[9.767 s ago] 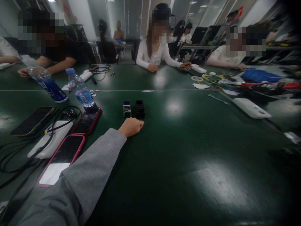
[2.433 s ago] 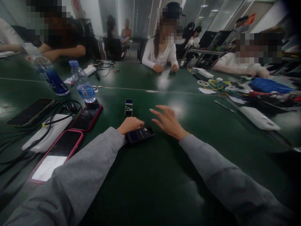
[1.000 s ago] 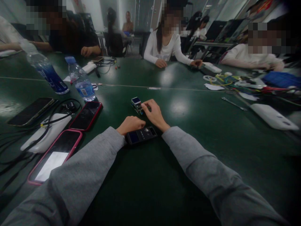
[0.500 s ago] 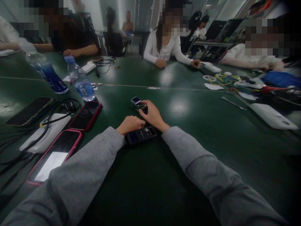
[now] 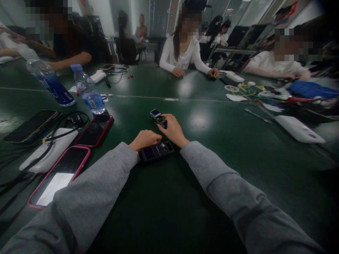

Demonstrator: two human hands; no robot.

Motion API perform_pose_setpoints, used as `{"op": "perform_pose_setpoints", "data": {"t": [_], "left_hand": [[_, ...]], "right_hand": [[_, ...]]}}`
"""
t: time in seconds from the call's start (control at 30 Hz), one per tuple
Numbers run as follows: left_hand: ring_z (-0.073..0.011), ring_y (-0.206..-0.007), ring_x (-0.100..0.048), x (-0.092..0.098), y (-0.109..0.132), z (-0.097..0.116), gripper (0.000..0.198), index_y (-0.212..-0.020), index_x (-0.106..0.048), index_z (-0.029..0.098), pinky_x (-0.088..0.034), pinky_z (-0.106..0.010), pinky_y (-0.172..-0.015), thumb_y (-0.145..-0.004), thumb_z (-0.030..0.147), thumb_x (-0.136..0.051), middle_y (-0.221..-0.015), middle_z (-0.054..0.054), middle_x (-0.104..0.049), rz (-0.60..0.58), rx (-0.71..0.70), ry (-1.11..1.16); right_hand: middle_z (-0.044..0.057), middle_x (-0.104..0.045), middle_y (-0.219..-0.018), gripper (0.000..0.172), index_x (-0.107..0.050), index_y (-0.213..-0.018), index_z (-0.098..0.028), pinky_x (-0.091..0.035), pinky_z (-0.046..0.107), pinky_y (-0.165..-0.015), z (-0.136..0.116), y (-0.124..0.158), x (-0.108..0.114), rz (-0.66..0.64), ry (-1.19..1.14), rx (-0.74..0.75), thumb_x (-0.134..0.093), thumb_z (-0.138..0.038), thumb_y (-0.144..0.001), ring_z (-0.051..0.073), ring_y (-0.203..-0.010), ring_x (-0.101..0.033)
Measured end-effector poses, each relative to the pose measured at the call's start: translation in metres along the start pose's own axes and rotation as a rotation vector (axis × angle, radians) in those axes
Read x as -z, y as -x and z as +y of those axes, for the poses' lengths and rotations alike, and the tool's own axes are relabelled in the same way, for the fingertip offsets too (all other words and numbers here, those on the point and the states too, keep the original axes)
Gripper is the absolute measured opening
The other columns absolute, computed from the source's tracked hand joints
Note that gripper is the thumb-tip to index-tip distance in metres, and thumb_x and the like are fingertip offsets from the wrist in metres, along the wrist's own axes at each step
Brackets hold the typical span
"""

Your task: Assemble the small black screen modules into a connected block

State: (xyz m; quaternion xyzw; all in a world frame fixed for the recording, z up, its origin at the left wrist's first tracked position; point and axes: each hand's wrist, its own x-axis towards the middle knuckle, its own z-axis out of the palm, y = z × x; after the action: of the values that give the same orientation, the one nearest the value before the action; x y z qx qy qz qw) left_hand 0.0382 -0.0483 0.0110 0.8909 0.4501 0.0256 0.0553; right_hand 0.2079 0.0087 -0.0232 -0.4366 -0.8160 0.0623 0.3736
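Observation:
My right hand grips a small circuit board at its right side, thumb in front and fingers behind. A little screen in a white frame sits on top of the board. My left hand is closed in a loose fist on the near left of the board; whatever lies in its fingers, if anything, is hidden. Right in front of that fist lies a black case with a dark window at its left and an opening at its right. The wrist of my left hand is close to the case's left end.
Phones, a white case and black cables lie at left, with two bottles behind. At right are a wrench-like metal tool, a white case and tangled wires. Several people sit across the green table.
The view has shifted slightly. My hands keep nearly the same pose around the board and black case. Across the table, a person at the left has moved an arm.

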Motion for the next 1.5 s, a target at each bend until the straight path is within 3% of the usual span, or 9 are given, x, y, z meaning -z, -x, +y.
{"op": "perform_pose_setpoints", "data": {"t": [0.27, 0.5, 0.63, 0.77, 0.93, 1.1, 1.23, 1.37, 1.5], "left_hand": [[-0.0156, -0.07, -0.065, 0.002, 0.002, 0.0, 0.027, -0.085, -0.072, 0.022, -0.038, -0.024, -0.056, -0.091, 0.019, -0.046, -0.081, -0.002, -0.073, -0.002, -0.017, 0.008], [-0.0152, -0.069, -0.064, 0.001, 0.002, -0.001, 0.028, -0.086, -0.073, 0.023, -0.04, -0.024, -0.057, -0.091, 0.02, -0.045, -0.08, -0.003, -0.072, -0.009, -0.013, 0.019], [-0.015, -0.07, -0.064, 0.003, 0.002, 0.001, 0.028, -0.086, -0.073, 0.022, -0.039, -0.024, -0.057, -0.091, 0.02, -0.046, -0.081, -0.003, -0.072, -0.007, -0.012, 0.002], [-0.0155, -0.071, -0.065, 0.004, 0.002, 0.002, 0.028, -0.087, -0.073, 0.022, -0.038, -0.024, -0.056, -0.092, 0.021, -0.045, -0.082, -0.003, -0.073, -0.021, -0.005, -0.01], [-0.015, -0.071, -0.065, 0.001, 0.001, 0.0, 0.029, -0.089, -0.074, 0.023, -0.039, -0.023, -0.056, -0.092, 0.021, -0.045, -0.081, -0.003, -0.073, -0.008, -0.003, -0.022], [-0.0143, -0.069, -0.064, 0.001, 0.001, 0.0, 0.029, -0.088, -0.074, 0.022, -0.036, -0.023, -0.054, -0.092, 0.02, -0.045, -0.079, -0.002, -0.072, 0.002, -0.012, -0.02], [-0.0139, -0.068, -0.064, 0.003, 0.002, 0.001, 0.029, -0.087, -0.073, 0.022, -0.035, -0.023, -0.054, -0.092, 0.02, -0.045, -0.079, -0.002, -0.072, 0.002, -0.015, -0.023], [-0.0143, -0.069, -0.064, 0.003, 0.002, 0.001, 0.029, -0.088, -0.073, 0.022, -0.035, -0.023, -0.054, -0.093, 0.02, -0.044, -0.08, -0.002, -0.072, -0.004, -0.015, -0.024], [-0.015, -0.071, -0.065, 0.002, 0.001, 0.0, 0.028, -0.088, -0.073, 0.022, -0.036, -0.023, -0.055, -0.093, 0.02, -0.045, -0.081, -0.003, -0.072, -0.016, -0.008, -0.024]], "right_hand": [[0.012, -0.064, -0.097, 0.034, -0.062, -0.105, -0.018, -0.049, 0.048, -0.087, 0.014, 0.012, 0.014, 0.057, -0.127, -0.325, -0.058, -0.046, -0.088, 0.029, -0.095, -0.058], [0.011, -0.063, -0.091, 0.035, -0.057, -0.089, -0.021, -0.047, 0.049, -0.086, 0.019, 0.01, 0.011, 0.144, -0.113, -0.35, -0.049, -0.055, -0.092, 0.029, -0.094, -0.054], [0.013, -0.06, -0.099, 0.041, -0.054, -0.1, -0.02, -0.048, 0.048, -0.086, 0.014, 0.012, 0.011, 0.217, -0.079, -0.293, -0.062, -0.057, -0.085, 0.029, -0.098, -0.053], [0.013, -0.062, -0.101, 0.041, -0.053, -0.112, -0.018, -0.049, 0.046, -0.083, 0.011, 0.012, 0.012, 0.193, -0.108, -0.241, -0.065, -0.043, -0.082, 0.029, -0.096, -0.057], [0.01, -0.066, -0.093, 0.037, -0.056, -0.114, -0.017, -0.05, 0.041, -0.08, 0.01, 0.011, 0.015, 0.184, -0.265, -0.332, -0.055, -0.043, -0.088, 0.025, -0.085, -0.062], [0.014, -0.066, -0.103, 0.033, -0.061, -0.101, -0.018, -0.045, 0.048, -0.092, 0.019, 0.009, 0.014, 0.212, -0.148, -0.344, -0.045, -0.045, -0.092, 0.029, -0.099, -0.058], [0.014, -0.067, -0.1, 0.033, -0.06, -0.097, -0.018, -0.046, 0.049, -0.091, 0.027, 0.008, 0.011, 0.232, -0.184, -0.429, -0.042, -0.045, -0.092, 0.028, -0.096, -0.059], [0.016, -0.064, -0.103, 0.045, -0.057, -0.108, -0.015, -0.047, 0.048, -0.091, 0.026, 0.009, 0.01, 0.258, -0.226, -0.464, -0.043, -0.055, -0.092, 0.029, -0.098, -0.059], [0.019, -0.059, -0.12, 0.056, -0.052, -0.125, -0.013, -0.043, 0.05, -0.098, 0.019, 0.01, 0.01, 0.217, -0.106, -0.312, -0.06, -0.053, -0.085, 0.032, -0.11, -0.055]]}}
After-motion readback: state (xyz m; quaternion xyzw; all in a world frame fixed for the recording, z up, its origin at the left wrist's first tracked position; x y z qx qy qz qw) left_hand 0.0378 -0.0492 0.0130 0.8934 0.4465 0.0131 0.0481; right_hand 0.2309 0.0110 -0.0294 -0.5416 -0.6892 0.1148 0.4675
